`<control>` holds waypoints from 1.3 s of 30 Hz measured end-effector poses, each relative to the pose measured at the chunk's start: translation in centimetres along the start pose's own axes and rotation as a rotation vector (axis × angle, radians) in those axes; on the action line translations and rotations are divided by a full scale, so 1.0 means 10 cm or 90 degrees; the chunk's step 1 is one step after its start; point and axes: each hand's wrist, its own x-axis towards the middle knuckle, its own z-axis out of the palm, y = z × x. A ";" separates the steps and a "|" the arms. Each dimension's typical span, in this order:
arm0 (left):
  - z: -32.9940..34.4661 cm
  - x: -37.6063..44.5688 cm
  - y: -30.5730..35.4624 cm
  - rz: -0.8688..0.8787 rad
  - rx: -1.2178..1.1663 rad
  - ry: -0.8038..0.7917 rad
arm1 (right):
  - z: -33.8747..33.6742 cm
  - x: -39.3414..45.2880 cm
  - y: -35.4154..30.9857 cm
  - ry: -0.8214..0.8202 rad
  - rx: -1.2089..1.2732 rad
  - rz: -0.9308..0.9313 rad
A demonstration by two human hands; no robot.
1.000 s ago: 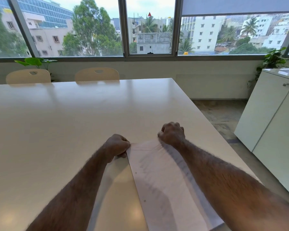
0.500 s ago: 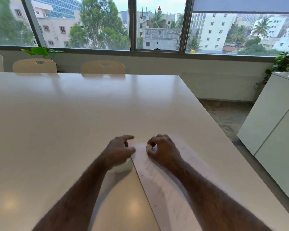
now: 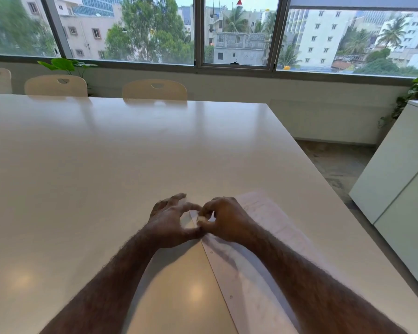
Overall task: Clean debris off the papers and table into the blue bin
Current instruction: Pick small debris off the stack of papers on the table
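Observation:
A stack of white papers (image 3: 270,218) lies slanted on the white table (image 3: 106,177), near its right edge. Both hands meet at the papers' far left corner. My right hand (image 3: 223,220) pinches a small pale bit of debris (image 3: 201,218) between thumb and forefinger. My left hand (image 3: 171,219) is cupped beside it on the table, fingers loosely spread, its thumb touching my right thumb. The blue bin is not in view.
Three cream chairs (image 3: 154,90) stand along the table's far side under the window. A white cabinet (image 3: 396,179) stands to the right across a strip of floor. Potted plants (image 3: 67,65) sit at the far wall.
The hands were fists apart on the papers' far edge. They have come together at the corner, the left opening and the right closing into a pinch.

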 end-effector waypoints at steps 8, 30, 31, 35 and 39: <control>-0.02 0.03 -0.04 0.001 -0.007 -0.017 | -0.10 0.20 -0.08 -0.094 -0.034 0.027; -0.02 0.05 -0.04 0.009 -0.007 -0.025 | -0.10 0.31 -0.05 -0.084 -0.071 0.113; -0.02 0.05 -0.03 0.006 -0.005 -0.025 | -0.13 0.32 0.00 -0.029 -0.104 0.147; -0.03 0.05 -0.04 0.006 -0.007 -0.030 | -0.07 0.20 -0.04 -0.103 -0.002 0.143; -0.02 0.06 -0.02 0.007 0.003 -0.038 | -0.13 0.23 0.03 -0.026 -0.030 0.177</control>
